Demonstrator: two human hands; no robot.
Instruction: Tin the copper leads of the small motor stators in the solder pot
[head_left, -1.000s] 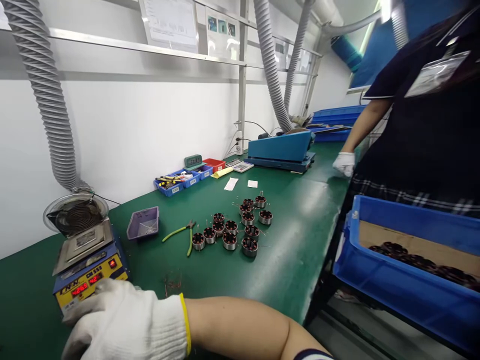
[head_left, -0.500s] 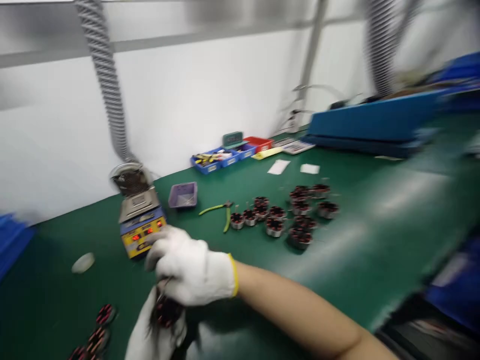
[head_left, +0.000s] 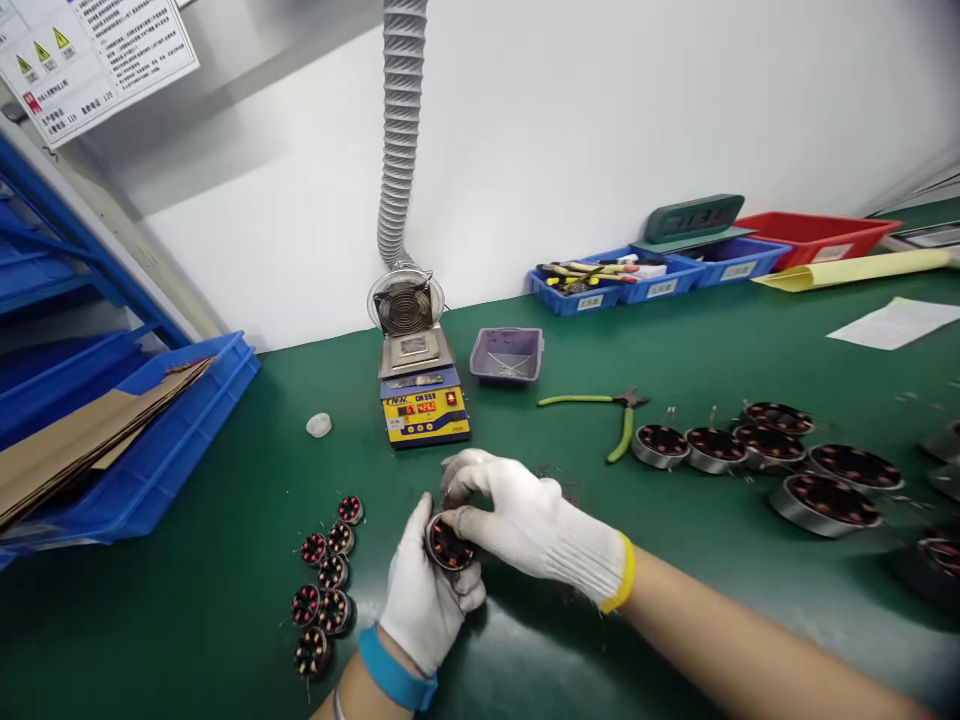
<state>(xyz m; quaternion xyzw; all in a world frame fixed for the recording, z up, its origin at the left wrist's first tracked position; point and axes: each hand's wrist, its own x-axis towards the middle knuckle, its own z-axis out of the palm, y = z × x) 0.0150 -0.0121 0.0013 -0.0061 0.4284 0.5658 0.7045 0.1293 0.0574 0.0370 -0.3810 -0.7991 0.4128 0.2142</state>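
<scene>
Head view: white-gloved fingertips (head_left: 466, 521) of the right hand (head_left: 534, 528) pinch the rim of a small wound stator (head_left: 448, 545). The left hand (head_left: 429, 600) cups it from below, fingers curled around its side. The stator is held just above the green bench (head_left: 675, 620), near its front edge. A cluster of small stators (head_left: 324, 575) lies just to the left. Behind the hands stands a solder pot (head_left: 424, 395) with a purple tray (head_left: 506, 353) beside it. Green-handled cutters (head_left: 600, 410) and a row of larger stators (head_left: 750, 445) lie to the right.
</scene>
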